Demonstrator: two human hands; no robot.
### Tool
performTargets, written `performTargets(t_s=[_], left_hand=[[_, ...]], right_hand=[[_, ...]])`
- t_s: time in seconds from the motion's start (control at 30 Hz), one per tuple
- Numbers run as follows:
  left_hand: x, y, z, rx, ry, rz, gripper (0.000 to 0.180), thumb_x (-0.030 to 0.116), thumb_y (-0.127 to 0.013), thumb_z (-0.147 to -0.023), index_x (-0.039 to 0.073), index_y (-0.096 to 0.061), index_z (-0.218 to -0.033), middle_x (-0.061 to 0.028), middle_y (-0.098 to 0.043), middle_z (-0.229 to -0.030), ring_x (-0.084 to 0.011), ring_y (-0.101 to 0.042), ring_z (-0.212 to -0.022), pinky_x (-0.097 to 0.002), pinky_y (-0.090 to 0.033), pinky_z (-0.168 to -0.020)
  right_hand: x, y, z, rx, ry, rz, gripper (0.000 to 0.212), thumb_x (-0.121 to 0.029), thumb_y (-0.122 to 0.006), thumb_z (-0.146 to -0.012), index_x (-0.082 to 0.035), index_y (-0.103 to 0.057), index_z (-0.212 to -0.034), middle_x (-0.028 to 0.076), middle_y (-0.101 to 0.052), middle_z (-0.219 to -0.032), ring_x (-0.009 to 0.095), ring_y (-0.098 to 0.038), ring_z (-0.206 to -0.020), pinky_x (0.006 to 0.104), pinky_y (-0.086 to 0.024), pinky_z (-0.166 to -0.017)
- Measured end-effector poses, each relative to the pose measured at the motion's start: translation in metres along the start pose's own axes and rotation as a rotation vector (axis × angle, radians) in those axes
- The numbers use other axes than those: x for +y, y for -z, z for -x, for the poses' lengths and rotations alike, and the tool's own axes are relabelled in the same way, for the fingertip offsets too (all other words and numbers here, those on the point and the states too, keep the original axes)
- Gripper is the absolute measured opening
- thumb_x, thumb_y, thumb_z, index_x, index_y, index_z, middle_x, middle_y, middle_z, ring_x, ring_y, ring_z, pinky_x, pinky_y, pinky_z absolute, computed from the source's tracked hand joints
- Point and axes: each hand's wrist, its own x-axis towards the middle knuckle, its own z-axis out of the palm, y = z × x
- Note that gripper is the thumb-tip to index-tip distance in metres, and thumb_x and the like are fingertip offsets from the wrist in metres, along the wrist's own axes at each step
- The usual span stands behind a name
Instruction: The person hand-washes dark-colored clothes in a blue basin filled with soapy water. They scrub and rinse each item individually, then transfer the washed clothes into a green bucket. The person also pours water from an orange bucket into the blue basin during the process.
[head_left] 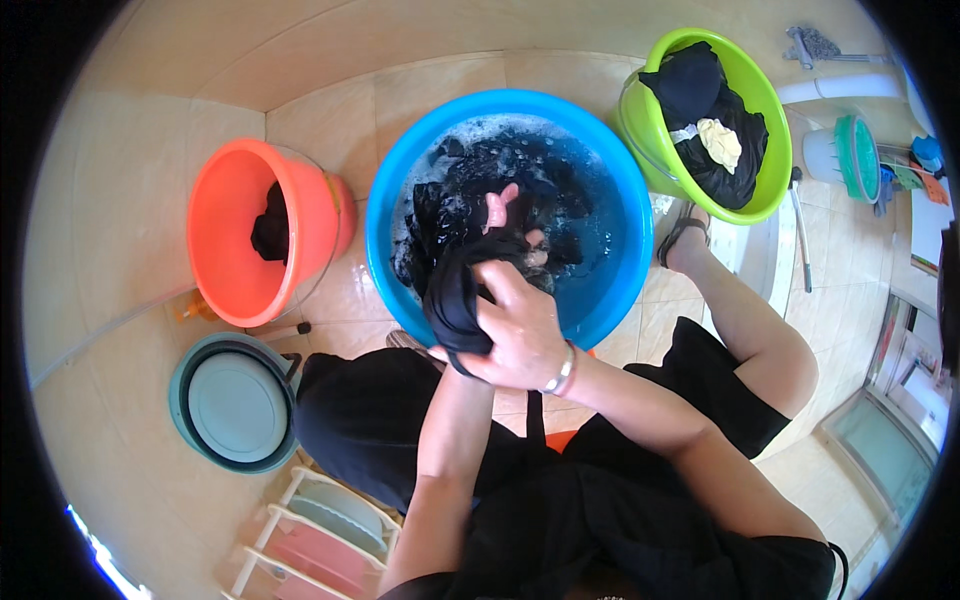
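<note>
A wet black garment (460, 310) is bunched around my left wrist and hangs toward the water. My left hand (496, 212) pokes out past the bunched cloth, mostly covered, with a few pink fingers showing over the water. Those fingers curl around black fabric. My right hand (520, 325), with a silver bracelet at its wrist, grips the bunched cloth from the near side. Below both hands stands a round blue basin (633, 285), holding sudsy water and more dark clothes (440, 205).
An orange bucket (225, 235) with a dark cloth inside leans at the left. A green bucket (768, 150) at the upper right holds black clothes and a pale yellow cloth (719, 145). Grey-green collapsible basin (237, 405) and a cream rack (325, 530) stand lower left.
</note>
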Motion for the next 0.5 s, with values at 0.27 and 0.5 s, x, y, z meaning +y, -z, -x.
performTargets(t_s=[0.27, 0.5], left_hand=[[-0.058, 0.067, -0.039, -0.436, -0.361, 0.554, 0.038, 0.039, -0.045, -0.101, 0.009, -0.058, -0.122, -0.0029, -0.063, -0.111, -0.0129, -0.060, -0.092, -0.0235, -0.048, -0.082], [-0.047, 0.024, -0.040, 0.537, -0.067, 0.018, 0.031, 0.035, -0.052, -0.097, 0.006, -0.063, -0.100, -0.0035, -0.064, -0.091, -0.0161, -0.061, -0.087, -0.0284, -0.048, -0.084]], right_hand=[[0.049, -0.027, -0.007, 0.187, -0.006, 0.000, 0.025, -0.008, -0.072, -0.062, -0.007, -0.067, -0.087, 0.010, -0.064, -0.084, 0.030, -0.065, -0.073, 0.0353, -0.053, -0.064], [0.235, -0.012, 0.037, 0.090, -0.423, 0.339, 0.029, -0.027, -0.069, -0.079, 0.000, -0.061, -0.085, 0.019, -0.063, -0.080, 0.040, -0.062, -0.073, 0.0457, -0.051, -0.065]])
